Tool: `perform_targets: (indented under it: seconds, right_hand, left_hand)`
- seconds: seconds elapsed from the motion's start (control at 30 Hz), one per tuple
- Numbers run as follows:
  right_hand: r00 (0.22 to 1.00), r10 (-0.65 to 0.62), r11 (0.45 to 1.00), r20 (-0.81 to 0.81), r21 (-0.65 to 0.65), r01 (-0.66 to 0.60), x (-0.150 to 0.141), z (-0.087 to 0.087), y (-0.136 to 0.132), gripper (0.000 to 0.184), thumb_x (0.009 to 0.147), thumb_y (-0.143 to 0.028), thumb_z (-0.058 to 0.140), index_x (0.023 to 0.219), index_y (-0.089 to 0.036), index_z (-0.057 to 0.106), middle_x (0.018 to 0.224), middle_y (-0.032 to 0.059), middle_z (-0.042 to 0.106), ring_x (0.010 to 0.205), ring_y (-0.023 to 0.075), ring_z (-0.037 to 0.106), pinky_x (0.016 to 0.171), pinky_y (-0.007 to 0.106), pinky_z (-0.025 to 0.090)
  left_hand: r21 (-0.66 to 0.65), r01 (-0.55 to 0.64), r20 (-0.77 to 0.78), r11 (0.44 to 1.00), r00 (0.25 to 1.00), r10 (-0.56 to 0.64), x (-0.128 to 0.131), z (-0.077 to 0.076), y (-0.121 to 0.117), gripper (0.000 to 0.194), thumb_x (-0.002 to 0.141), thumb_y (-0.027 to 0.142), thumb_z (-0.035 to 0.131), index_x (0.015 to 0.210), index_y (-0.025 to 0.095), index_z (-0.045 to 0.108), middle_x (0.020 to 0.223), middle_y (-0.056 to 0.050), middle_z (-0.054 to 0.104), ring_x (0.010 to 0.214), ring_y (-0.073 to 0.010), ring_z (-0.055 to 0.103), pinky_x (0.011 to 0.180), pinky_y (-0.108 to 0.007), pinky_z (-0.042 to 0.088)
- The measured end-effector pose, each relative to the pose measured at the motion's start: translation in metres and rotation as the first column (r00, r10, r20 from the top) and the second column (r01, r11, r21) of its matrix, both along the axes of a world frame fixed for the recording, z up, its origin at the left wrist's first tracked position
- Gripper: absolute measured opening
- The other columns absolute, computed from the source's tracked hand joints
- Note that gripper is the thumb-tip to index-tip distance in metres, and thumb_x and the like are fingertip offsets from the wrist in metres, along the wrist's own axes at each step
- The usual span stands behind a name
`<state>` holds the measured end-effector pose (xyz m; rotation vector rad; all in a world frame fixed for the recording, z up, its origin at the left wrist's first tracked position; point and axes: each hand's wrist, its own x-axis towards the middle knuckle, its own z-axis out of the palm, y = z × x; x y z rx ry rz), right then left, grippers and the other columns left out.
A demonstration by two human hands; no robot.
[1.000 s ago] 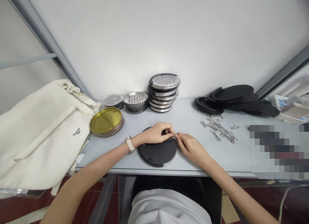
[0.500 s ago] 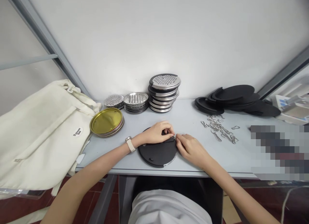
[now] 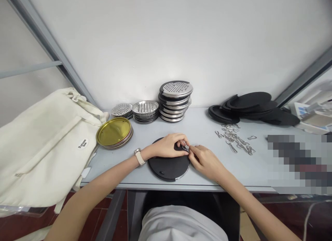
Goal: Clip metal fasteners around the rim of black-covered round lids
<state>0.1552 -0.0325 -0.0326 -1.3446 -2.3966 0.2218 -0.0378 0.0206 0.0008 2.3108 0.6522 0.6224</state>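
Observation:
A round black disc [image 3: 169, 168] with a shiny metal rim lies flat near the table's front edge. My left hand [image 3: 169, 145] rests over its upper part, thumb and curled fingers closed around a small wire clip [image 3: 185, 148]. From the right, my right hand [image 3: 206, 161] pinches the clip's other end at the disc's right edge. Its fingertips partly cover that end, so whether the clip passes through the disc cannot be seen.
Several loose wire clips [image 3: 234, 139] lie to the right, before a pile of black covers [image 3: 250, 101]. Behind the disc stand a tall stack of rimmed grater discs [image 3: 175, 104], shorter grater stacks [image 3: 145, 109] and gold lids [image 3: 114, 132]. A cream bag [image 3: 46, 147] leans at left.
My left fingers have parted slightly from the thumb, and more of the wire clip shows between them. My right hand stays pinched at the disc's edge.

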Motion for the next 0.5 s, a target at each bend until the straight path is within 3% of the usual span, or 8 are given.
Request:
perform_targets:
  seconds: [0.5]
  right_hand:
    - [1.000, -0.013, 0.999, 0.001, -0.035, 0.013, -0.0006, 0.0015, -0.0002, 0.031, 0.094, -0.022, 0.034, 0.066, -0.020, 0.047, 0.061, 0.0029, 0.056, 0.061, 0.0168, 0.053, 0.060, 0.028, 0.034]
  left_hand:
    - [-0.071, 0.034, 0.026, 0.997, 0.999, -0.032, -0.0018, 0.0006, 0.0006, 0.026, 0.077, 0.023, 0.066, 0.100, 0.016, 0.058, 0.083, -0.001, 0.059, 0.074, -0.0111, 0.055, 0.070, -0.023, 0.047]
